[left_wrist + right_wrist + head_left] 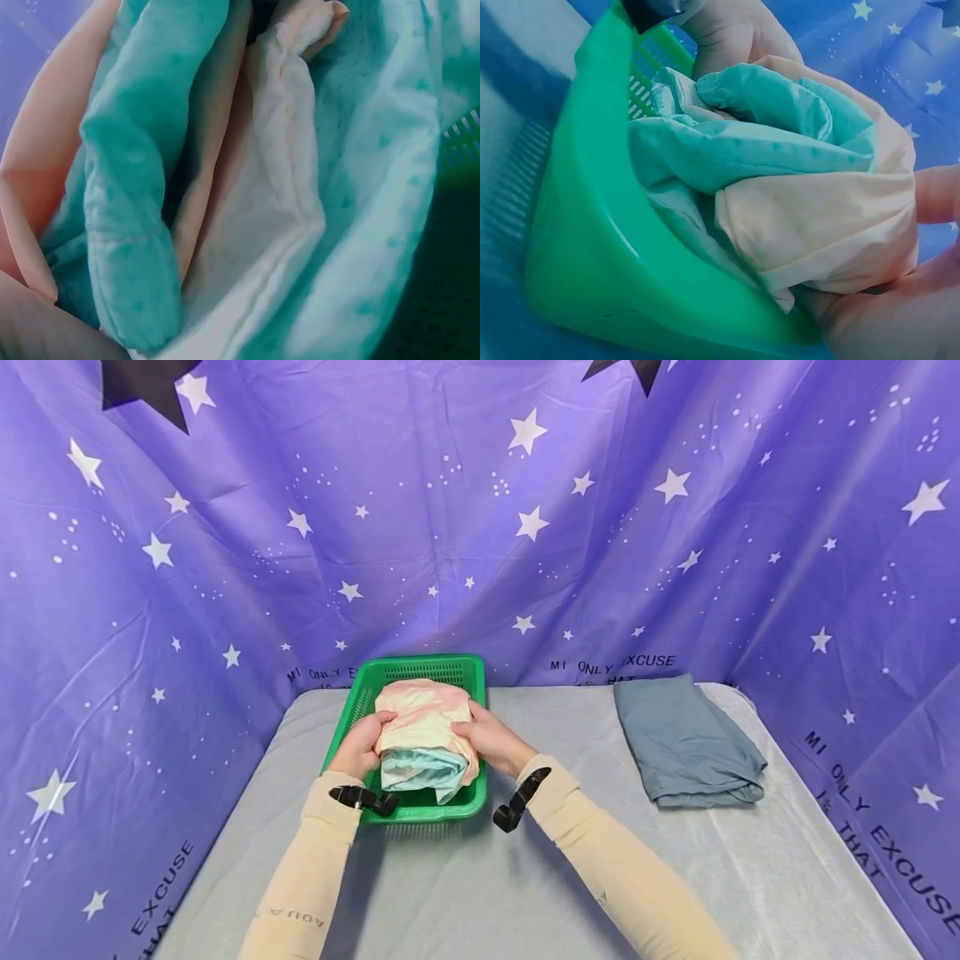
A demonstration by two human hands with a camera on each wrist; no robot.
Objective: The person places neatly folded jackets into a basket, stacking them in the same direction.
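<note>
A folded cloth bundle point(420, 714), pink and cream outside with teal layers tucked within, is held level inside the green plastic basket point(427, 814). My left hand point(360, 745) grips its left side, thumb on top. On the right side my right hand point(495, 739) grips it the same way, fingers underneath. Close up in the right wrist view, the teal folds point(780, 146) spill toward the basket's rim point(611, 217). Loose teal and peach layers point(135, 247) fill the left wrist view. Whether the bundle touches the basket floor is hidden.
A folded grey-blue cloth point(682, 743) lies at the right on the grey-covered table point(540, 877). Purple star-printed curtains point(480, 527) hang behind the table and along both sides. A black wrist mount point(517, 799) sits on each sleeve.
</note>
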